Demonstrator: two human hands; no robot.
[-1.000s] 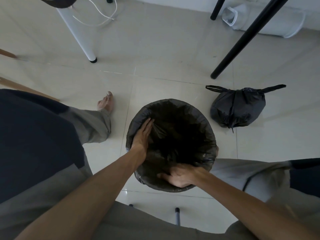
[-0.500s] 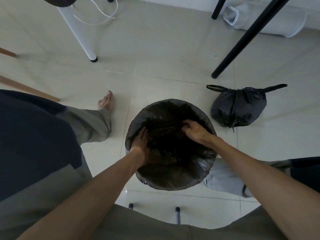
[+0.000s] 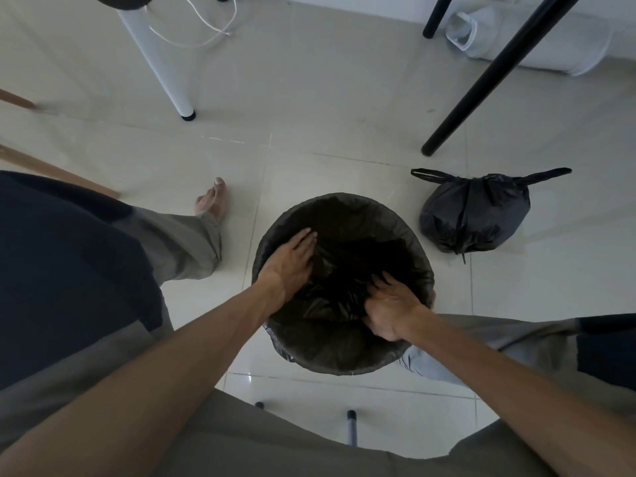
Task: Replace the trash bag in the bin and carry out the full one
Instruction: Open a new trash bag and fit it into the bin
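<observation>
A round bin [image 3: 344, 363] stands on the tiled floor between my legs, lined with a fresh black trash bag [image 3: 347, 215] whose edge is folded over the rim. My left hand [image 3: 290, 261] lies flat with straight fingers on the liner at the bin's left inner side. My right hand [image 3: 389, 306] reaches in from the right, fingers spread and pressing the liner down inside. The full black trash bag [image 3: 473, 218], tied with its two handles sticking out, sits on the floor to the right of the bin, apart from it.
A white table leg [image 3: 161, 67] and a white cable [image 3: 203, 32] are at the back left. Two black legs [image 3: 495, 74] slant at the back right, near a white rolled bundle [image 3: 537, 43]. My bare foot [image 3: 213, 201] is left of the bin. A wooden leg [image 3: 51, 170] crosses far left.
My right hand has moved from the bin's far right rim to its near right side. My left hand has shifted up and flattened on the left side.
</observation>
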